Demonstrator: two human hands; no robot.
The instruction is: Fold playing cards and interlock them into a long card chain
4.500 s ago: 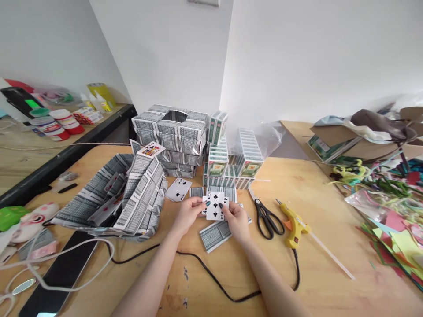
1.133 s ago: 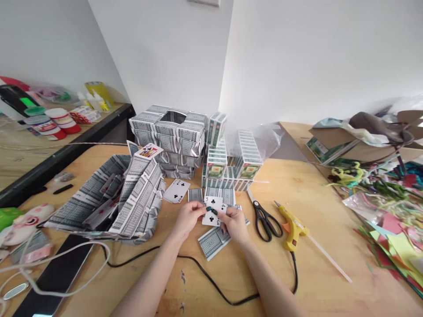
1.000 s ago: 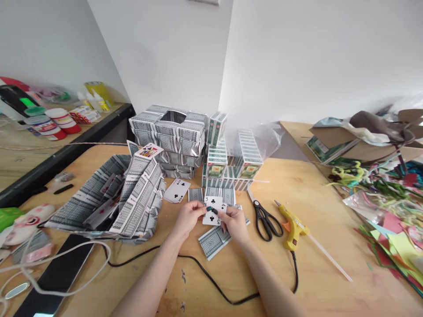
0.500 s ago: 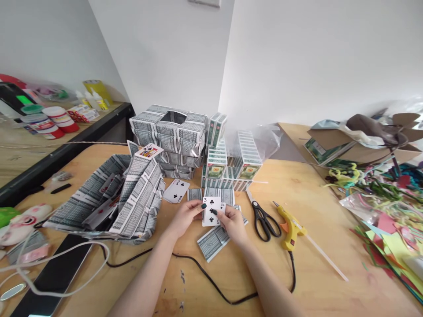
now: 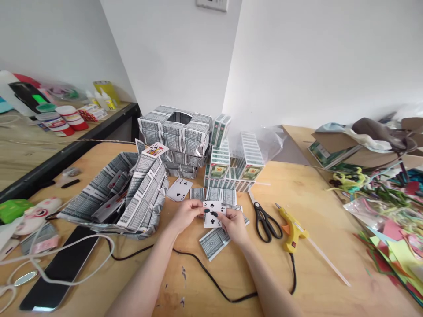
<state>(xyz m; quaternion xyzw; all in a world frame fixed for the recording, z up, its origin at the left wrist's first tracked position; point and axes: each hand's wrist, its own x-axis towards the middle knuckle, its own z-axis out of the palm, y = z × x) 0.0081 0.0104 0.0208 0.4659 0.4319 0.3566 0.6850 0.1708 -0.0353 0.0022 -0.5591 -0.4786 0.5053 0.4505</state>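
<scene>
Playing cards (image 5: 212,221), with a three of clubs on top and the edge of a four showing behind it, are pinched between both hands. My left hand (image 5: 189,215) grips their left side, thumb on the face. On the right side, my right hand (image 5: 234,222) closes on them, thumb also on the face. Below and behind the hands lie face-down cards (image 5: 213,243) with a grey-green patterned back. A two of clubs (image 5: 179,189) lies face up to the left, beside a basket made of folded cards (image 5: 145,193) with loose cards inside.
Black-handled scissors (image 5: 264,222) and a yellow glue gun (image 5: 292,229) lie to the right. Its black cord (image 5: 211,273) runs under my forearms. Behind stand a card-covered box (image 5: 178,136) and stacked card packs (image 5: 251,163). A phone (image 5: 59,273) lies at left, coloured paper (image 5: 393,251) at right.
The view has shifted slightly, so the scene sits a little further right. Both hands still hold the cards; my left thumb has slid down a little on the three of clubs.
</scene>
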